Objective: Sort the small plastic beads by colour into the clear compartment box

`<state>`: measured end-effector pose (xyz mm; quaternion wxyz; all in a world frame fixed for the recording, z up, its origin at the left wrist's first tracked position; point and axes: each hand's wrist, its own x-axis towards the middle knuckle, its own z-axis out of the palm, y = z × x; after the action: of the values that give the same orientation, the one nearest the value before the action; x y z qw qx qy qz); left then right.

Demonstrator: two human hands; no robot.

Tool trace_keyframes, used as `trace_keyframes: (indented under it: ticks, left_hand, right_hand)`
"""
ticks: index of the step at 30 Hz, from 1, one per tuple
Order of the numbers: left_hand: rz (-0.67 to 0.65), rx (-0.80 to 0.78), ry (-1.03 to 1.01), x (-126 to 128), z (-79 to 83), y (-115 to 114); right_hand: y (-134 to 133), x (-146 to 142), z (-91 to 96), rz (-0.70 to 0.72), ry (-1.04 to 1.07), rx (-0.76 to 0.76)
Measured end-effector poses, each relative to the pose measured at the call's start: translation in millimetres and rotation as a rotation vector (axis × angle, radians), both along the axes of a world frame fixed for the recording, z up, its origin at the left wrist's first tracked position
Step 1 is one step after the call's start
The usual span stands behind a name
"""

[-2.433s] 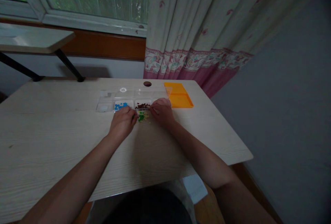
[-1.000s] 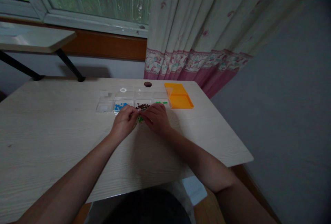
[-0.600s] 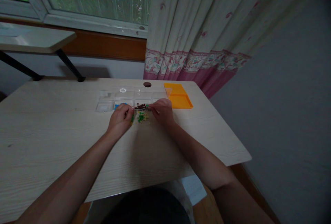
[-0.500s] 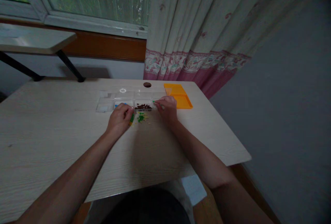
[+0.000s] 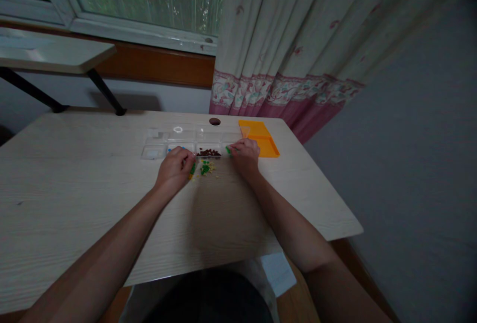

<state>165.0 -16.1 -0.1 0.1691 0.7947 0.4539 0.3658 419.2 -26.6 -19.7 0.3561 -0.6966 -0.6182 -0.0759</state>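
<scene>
A clear compartment box [image 5: 164, 140] lies on the pale wooden table [image 5: 74, 189], with blue beads and brown beads [image 5: 208, 152] in its near cells. A small loose pile of green and yellow beads [image 5: 205, 168] sits just in front of it. My left hand [image 5: 174, 168] rests curled beside that pile, its fingers closed over a few green and orange beads. My right hand [image 5: 244, 155] is at the box's right end, fingertips pinched on a small green bead over the rightmost near cell.
An orange lid [image 5: 259, 138] lies right of the box. A round cable hole [image 5: 214, 121] is behind it. A second table [image 5: 48, 54] stands at the back left under the window. Curtains [image 5: 290, 40] hang behind; the table's right edge drops to the floor.
My right hand has moved from the loose pile rightward to the box's right end with a green bead. My left hand has stayed curled by the pile.
</scene>
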Motion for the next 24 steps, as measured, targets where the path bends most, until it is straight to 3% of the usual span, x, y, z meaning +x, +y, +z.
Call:
trace_keyframes:
  ticks: [7, 16, 24]
  left_hand:
    - [-0.019, 0.026, 0.015, -3, -1.4, 4]
    - [-0.266, 0.099, 0.180, -1, -5.7, 0]
    - [-0.279, 0.106, 0.273, -2, -9.6, -4]
  right_hand:
    - [1, 0, 0.3, 0.003, 0.024, 0.058]
    - [-1, -5, 2.9, 0.035, -0.012, 0.087]
    - [-1, -7, 2.4, 0.057, -0.034, 0.086]
